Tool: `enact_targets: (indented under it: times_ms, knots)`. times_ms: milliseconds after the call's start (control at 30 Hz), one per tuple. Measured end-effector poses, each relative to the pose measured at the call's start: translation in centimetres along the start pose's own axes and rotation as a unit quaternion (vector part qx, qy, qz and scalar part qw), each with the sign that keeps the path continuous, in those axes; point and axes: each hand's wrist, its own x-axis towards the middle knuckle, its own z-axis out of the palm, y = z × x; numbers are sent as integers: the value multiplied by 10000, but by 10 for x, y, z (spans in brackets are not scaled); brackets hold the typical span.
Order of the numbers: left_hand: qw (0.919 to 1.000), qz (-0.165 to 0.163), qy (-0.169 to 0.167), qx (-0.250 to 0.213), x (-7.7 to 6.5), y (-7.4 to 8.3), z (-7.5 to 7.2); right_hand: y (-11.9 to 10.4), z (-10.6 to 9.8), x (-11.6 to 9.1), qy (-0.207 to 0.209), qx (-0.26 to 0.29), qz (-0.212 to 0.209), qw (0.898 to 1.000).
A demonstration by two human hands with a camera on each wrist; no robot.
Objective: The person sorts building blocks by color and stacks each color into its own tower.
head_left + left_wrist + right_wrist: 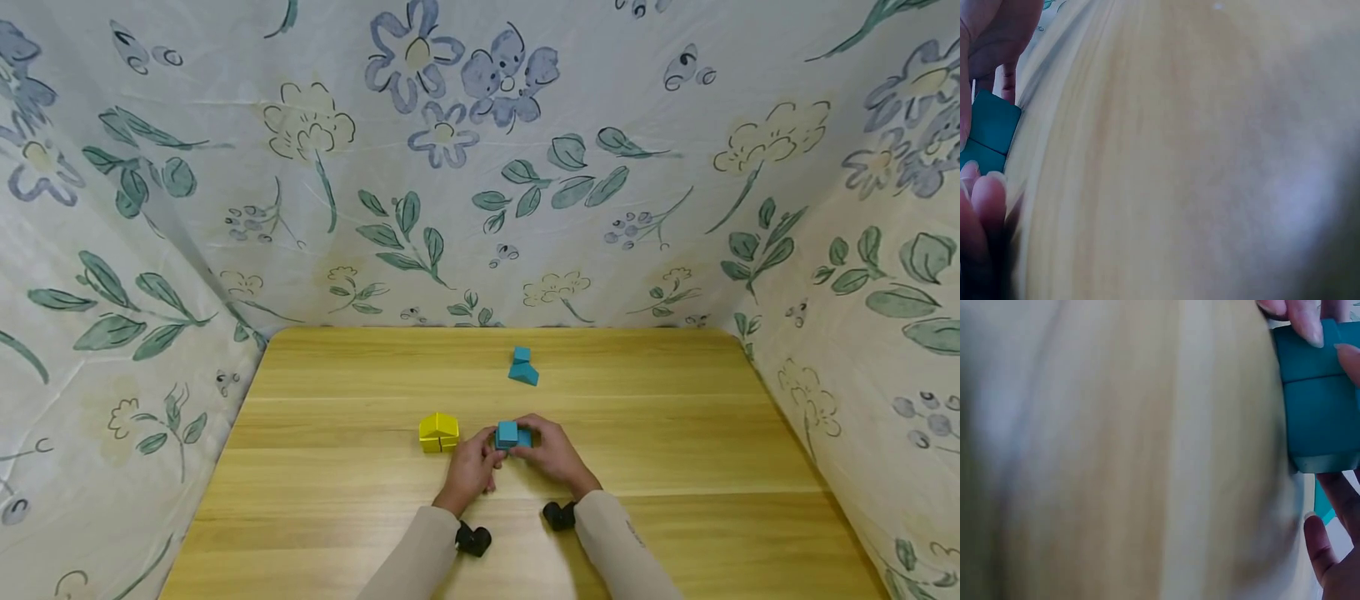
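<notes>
Two blue blocks sit side by side between the hands: a raised cube (507, 432) on the left and a lower block (525, 438) on the right, partly covered by fingers. The left hand (470, 468) pinches the cube from the left. From the other side, the right hand (553, 454) grips the lower block between thumb and fingers. In the left wrist view the blue blocks (996, 123) meet along a thin seam. Fingers press near this seam in the right wrist view, where a blue block (1322, 419) shows its broad side.
Yellow blocks stacked like a small house (438, 432) stand left of the left hand. Farther back lie a small blue cube (522, 355) and a blue wedge-shaped block (523, 372). Floral cloth (450, 208) surrounds the wooden table (337, 483) at the back and sides.
</notes>
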Motion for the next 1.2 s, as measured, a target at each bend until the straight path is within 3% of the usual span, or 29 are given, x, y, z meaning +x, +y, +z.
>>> enact_targets:
  times_ms: [433,1200]
  knots:
    - [9999,111,13,63,-1,-2,1,5,-2,2,-348,-191,-234,9989]
    - [10000,40,48,31,-1,-3,4,7,1,0,-253,-124,-132,9995]
